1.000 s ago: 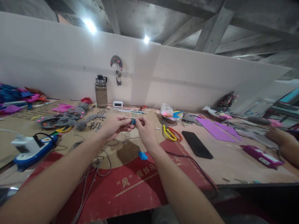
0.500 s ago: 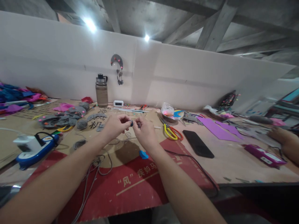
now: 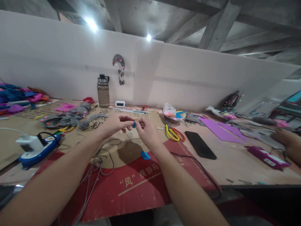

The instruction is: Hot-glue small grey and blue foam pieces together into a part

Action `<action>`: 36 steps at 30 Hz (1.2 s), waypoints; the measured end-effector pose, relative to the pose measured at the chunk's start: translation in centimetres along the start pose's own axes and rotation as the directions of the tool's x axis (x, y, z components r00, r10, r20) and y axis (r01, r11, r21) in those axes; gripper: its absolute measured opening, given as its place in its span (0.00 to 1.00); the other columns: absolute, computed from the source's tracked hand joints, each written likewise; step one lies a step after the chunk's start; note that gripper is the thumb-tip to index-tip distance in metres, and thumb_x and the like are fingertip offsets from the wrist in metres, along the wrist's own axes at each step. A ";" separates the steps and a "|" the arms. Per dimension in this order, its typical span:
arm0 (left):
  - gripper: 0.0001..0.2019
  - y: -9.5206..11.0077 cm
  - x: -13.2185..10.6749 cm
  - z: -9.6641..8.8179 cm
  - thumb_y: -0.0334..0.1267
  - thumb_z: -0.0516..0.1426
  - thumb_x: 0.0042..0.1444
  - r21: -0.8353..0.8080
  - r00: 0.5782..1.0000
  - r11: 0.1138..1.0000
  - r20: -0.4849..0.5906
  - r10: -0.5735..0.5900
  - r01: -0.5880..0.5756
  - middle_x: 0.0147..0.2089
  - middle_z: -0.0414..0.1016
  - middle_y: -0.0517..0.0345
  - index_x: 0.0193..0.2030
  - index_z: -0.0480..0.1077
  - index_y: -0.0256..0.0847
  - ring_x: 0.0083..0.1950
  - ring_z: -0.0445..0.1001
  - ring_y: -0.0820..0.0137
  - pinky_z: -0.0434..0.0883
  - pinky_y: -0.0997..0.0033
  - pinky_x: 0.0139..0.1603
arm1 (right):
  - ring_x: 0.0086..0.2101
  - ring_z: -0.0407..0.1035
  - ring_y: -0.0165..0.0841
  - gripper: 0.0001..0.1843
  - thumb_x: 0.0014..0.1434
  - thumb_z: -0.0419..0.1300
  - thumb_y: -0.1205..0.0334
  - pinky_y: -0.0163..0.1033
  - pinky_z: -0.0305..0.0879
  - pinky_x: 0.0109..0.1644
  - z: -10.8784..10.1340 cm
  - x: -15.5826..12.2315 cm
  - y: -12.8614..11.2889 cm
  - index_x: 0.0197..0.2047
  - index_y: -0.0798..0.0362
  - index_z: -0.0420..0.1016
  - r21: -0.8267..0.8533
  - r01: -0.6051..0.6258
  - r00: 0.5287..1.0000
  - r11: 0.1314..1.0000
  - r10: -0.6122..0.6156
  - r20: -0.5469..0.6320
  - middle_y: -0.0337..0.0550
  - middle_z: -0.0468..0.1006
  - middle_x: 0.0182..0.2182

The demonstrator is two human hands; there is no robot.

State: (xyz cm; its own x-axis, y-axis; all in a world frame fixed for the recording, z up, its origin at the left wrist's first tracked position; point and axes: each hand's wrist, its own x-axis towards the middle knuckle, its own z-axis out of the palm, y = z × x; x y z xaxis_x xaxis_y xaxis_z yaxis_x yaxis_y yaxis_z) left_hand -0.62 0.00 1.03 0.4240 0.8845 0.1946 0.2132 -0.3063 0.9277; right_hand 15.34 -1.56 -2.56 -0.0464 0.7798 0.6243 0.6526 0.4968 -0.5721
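Observation:
My left hand (image 3: 117, 125) and my right hand (image 3: 146, 129) meet above the cardboard, fingertips pinched together. Between them is a small blue piece (image 3: 134, 124), perhaps felt; its exact shape is too small to make out. Both hands are closed on it. Below my right wrist, another blue scrap (image 3: 145, 155) lies on the red-printed cardboard (image 3: 141, 188). A loose tangle of grey cord (image 3: 100, 161) spreads under my left forearm and reaches toward the space beneath my hands.
Yellow- and red-handled scissors (image 3: 174, 133) and a black phone (image 3: 199, 144) lie to the right, near purple sheets (image 3: 219, 130). A blue power strip (image 3: 39, 153) sits left. A bottle (image 3: 103, 92) stands behind. Another person's hand (image 3: 281, 138) is at far right.
The blue piece shows more between my fingertips, and my left fingers have shifted slightly around it. My left forearm has moved a little, covering the grey yarn beside it. The view has shifted slightly.

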 end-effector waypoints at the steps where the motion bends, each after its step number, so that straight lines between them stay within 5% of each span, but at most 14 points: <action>1: 0.11 -0.2 0.1 0.2 0.39 0.59 0.44 0.099 0.998 0.994 -0.042 0.056 -0.051 0.26 0.74 0.54 0.35 0.75 0.39 0.26 0.69 0.71 0.64 0.75 0.24 | 0.26 0.62 0.29 0.08 0.56 0.50 0.62 0.34 0.54 0.30 0.0 -0.1 -0.1 0.29 0.53 0.67 -0.022 0.013 1.000 1.000 -0.013 0.002 0.39 0.71 0.25; 5: 0.06 -1.2 0.4 0.8 0.35 0.59 0.43 0.412 0.947 0.880 -0.102 0.303 -0.237 0.26 0.74 0.58 0.29 0.77 0.42 0.25 0.66 0.74 0.60 0.76 0.26 | 0.30 0.64 0.31 0.07 0.56 0.51 0.62 0.36 0.55 0.33 -0.2 -0.3 -0.3 0.31 0.53 0.68 -0.131 0.084 0.996 0.988 -0.084 0.003 0.43 0.72 0.28; 8: 0.07 -1.5 0.5 0.9 0.33 0.57 0.44 0.500 0.937 0.823 -0.062 0.344 -0.269 0.26 0.74 0.58 0.30 0.77 0.43 0.27 0.66 0.73 0.60 0.75 0.29 | 0.30 0.64 0.32 0.07 0.56 0.51 0.63 0.37 0.55 0.34 -0.1 -0.4 -0.2 0.30 0.53 0.68 -0.147 0.089 0.996 0.985 -0.088 0.011 0.43 0.72 0.28; 15: 0.05 -0.9 0.0 1.1 0.36 0.57 0.45 0.362 0.940 0.916 -0.215 0.265 -0.176 0.20 0.71 0.60 0.27 0.74 0.40 0.22 0.64 0.74 0.58 0.75 0.24 | 0.27 0.63 0.30 0.10 0.58 0.50 0.59 0.35 0.57 0.33 -0.1 0.0 0.3 0.40 0.53 0.67 0.135 0.013 1.000 0.991 -0.014 0.007 0.38 0.70 0.26; 25: 0.07 -0.9 0.0 1.1 0.38 0.55 0.47 0.355 0.950 0.925 -0.219 0.223 -0.135 0.21 0.70 0.60 0.29 0.72 0.39 0.22 0.65 0.74 0.59 0.76 0.23 | 0.32 0.63 0.32 0.07 0.56 0.52 0.61 0.36 0.58 0.34 0.2 -0.2 0.4 0.36 0.52 0.68 0.111 0.020 1.000 0.994 -0.018 -0.020 0.42 0.71 0.30; 30: 0.05 -1.0 0.2 0.8 0.35 0.56 0.45 0.420 0.899 0.898 -0.329 0.289 -0.135 0.23 0.71 0.60 0.27 0.73 0.39 0.26 0.66 0.73 0.60 0.75 0.28 | 0.32 0.64 0.31 0.07 0.57 0.51 0.61 0.36 0.58 0.35 0.2 -0.3 -0.1 0.34 0.52 0.68 0.097 0.051 0.998 0.994 -0.049 -0.026 0.41 0.71 0.30; 36: 0.06 -2.7 1.5 -1.6 0.38 0.57 0.43 0.189 0.832 0.978 -0.527 0.173 -0.084 0.21 0.69 0.61 0.28 0.71 0.38 0.22 0.64 0.75 0.58 0.76 0.23 | 0.33 0.64 0.31 0.10 0.59 0.49 0.60 0.36 0.59 0.38 0.0 -0.5 -0.9 0.34 0.53 0.69 0.142 0.113 0.990 0.983 -0.123 0.063 0.42 0.72 0.30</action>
State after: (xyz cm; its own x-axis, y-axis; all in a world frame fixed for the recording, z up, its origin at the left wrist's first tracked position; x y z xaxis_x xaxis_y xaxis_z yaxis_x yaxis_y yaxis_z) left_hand -1.96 2.70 -0.66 -0.0737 0.8684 0.4904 0.3390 -0.4406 0.8312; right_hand 14.76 -2.37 -2.39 -0.1741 0.7350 0.6553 0.5288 0.6312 -0.5674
